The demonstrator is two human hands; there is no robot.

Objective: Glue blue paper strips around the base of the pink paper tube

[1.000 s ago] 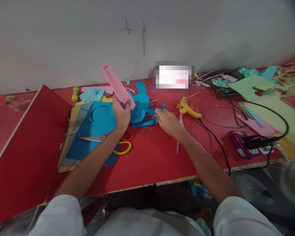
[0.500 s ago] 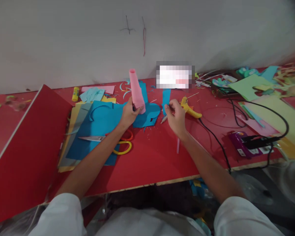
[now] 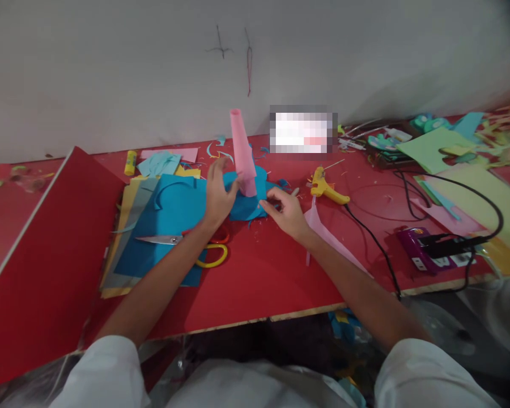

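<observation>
A rolled pink paper tube [image 3: 241, 144] stands nearly upright on blue cut paper [image 3: 238, 209]. Beside the tube's left side is my left hand [image 3: 219, 192], its fingers apart and its thumb near the paper. My right hand [image 3: 287, 212] is right of the tube's base, thumb and forefinger close together at the edge of the blue paper; whatever is between them is too small to make out. Scissors [image 3: 215, 255] with red and yellow handles lie on blue sheets [image 3: 178, 209] near my left forearm.
A yellow glue gun [image 3: 329, 191] with a black cable lies right of my right hand. Farther right are a purple power strip [image 3: 425, 249] and coloured paper. A raised red board [image 3: 51, 255] stands left; a glue stick [image 3: 130, 162] lies behind the sheets.
My left hand has opened beside the pink tube, which has shifted slightly right. My right hand has moved left and down, and the blue strip it held upright no longer shows there.
</observation>
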